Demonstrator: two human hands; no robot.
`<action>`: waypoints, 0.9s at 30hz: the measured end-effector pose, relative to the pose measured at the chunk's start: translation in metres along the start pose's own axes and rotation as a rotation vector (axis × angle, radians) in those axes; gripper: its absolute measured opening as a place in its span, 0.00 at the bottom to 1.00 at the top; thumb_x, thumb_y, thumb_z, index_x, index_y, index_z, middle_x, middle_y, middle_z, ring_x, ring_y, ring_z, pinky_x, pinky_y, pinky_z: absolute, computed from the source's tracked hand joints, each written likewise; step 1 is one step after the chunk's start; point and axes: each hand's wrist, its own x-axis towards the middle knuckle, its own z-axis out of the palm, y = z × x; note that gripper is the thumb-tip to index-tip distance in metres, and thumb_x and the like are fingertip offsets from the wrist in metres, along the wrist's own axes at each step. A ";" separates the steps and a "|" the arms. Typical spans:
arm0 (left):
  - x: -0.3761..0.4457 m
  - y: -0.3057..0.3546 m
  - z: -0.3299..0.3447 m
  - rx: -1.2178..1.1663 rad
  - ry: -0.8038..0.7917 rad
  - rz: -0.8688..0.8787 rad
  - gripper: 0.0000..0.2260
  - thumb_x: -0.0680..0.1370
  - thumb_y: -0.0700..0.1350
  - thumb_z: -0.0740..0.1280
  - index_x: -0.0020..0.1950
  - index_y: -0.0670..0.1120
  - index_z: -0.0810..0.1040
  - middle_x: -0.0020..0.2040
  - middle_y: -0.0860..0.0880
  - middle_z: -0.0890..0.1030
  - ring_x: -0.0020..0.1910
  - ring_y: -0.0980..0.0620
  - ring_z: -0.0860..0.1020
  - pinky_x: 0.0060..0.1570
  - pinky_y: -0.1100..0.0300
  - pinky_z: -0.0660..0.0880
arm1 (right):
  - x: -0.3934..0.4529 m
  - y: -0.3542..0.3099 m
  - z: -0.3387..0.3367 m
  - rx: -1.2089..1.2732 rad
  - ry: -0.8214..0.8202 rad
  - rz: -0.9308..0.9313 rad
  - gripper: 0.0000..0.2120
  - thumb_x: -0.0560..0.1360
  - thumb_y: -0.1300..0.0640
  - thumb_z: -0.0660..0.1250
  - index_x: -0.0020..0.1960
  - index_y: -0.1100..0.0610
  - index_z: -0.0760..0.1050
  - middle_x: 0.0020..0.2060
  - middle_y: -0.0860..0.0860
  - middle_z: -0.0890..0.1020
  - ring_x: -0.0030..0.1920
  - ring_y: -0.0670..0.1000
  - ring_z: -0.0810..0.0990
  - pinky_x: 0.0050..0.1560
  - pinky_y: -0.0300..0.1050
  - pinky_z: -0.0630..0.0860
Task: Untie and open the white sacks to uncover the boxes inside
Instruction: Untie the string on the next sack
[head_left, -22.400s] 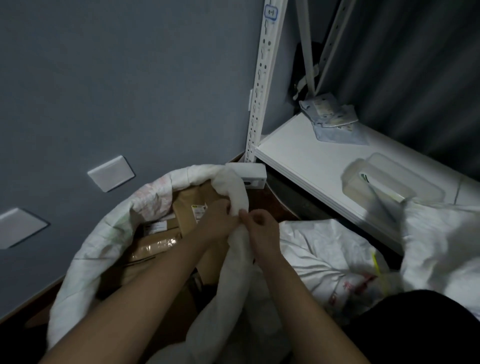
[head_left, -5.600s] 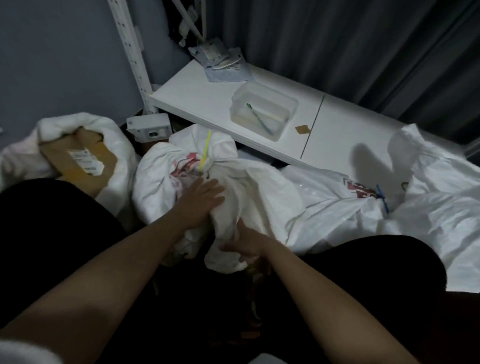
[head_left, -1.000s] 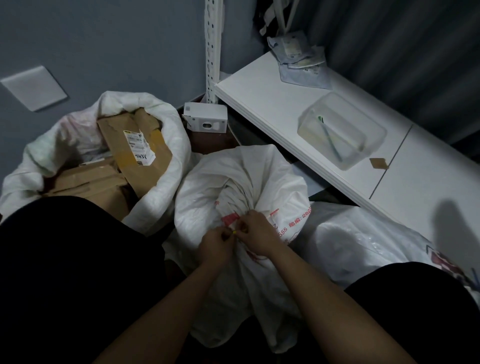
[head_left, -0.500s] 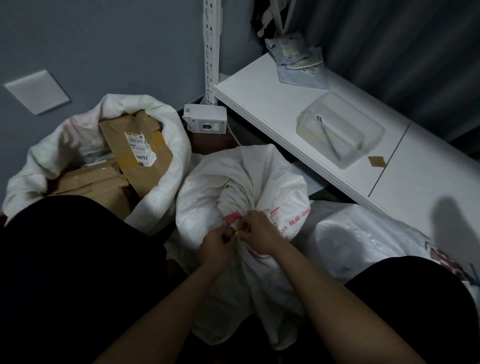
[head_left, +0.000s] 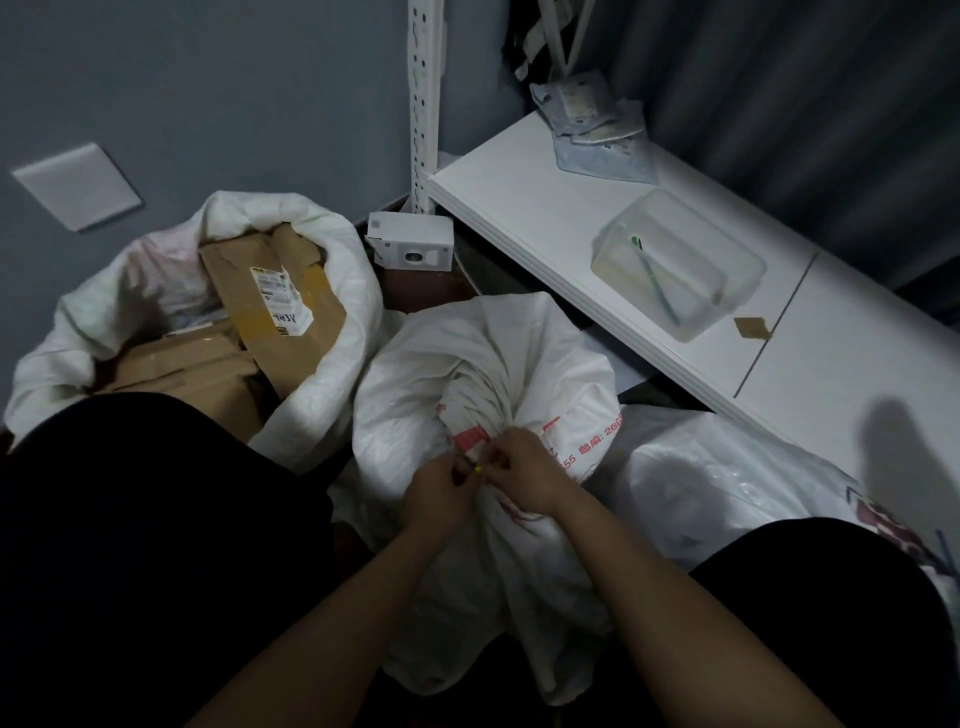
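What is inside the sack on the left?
The open sack shows brown cardboard boxes, one bearing a shipping label. Anything deeper is covered by those boxes and the dark clothing.

Dim, murky light; wide-angle warping

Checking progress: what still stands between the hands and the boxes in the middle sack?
The sack's gathered neck, tied by a yellow tie. Both hands pinch at it; no boxes visible there.
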 end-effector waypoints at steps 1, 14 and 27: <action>-0.001 0.000 0.000 -0.023 -0.012 0.026 0.08 0.76 0.48 0.69 0.48 0.44 0.80 0.46 0.47 0.82 0.47 0.51 0.79 0.48 0.60 0.73 | 0.000 0.002 -0.001 0.000 0.008 -0.002 0.06 0.70 0.63 0.71 0.35 0.61 0.78 0.28 0.43 0.68 0.32 0.45 0.68 0.33 0.35 0.59; 0.011 0.008 0.005 0.053 -0.016 0.269 0.12 0.75 0.47 0.70 0.56 0.43 0.80 0.52 0.46 0.82 0.51 0.49 0.79 0.54 0.55 0.74 | -0.007 0.017 -0.004 -0.054 0.010 0.121 0.09 0.75 0.56 0.66 0.49 0.59 0.83 0.47 0.59 0.77 0.50 0.56 0.74 0.52 0.45 0.68; 0.012 0.012 -0.020 0.439 -0.238 0.367 0.26 0.73 0.63 0.55 0.61 0.51 0.80 0.60 0.48 0.79 0.61 0.49 0.75 0.59 0.56 0.71 | -0.033 -0.011 -0.041 0.129 -0.086 0.227 0.08 0.78 0.59 0.65 0.45 0.63 0.79 0.43 0.57 0.79 0.44 0.52 0.75 0.46 0.44 0.68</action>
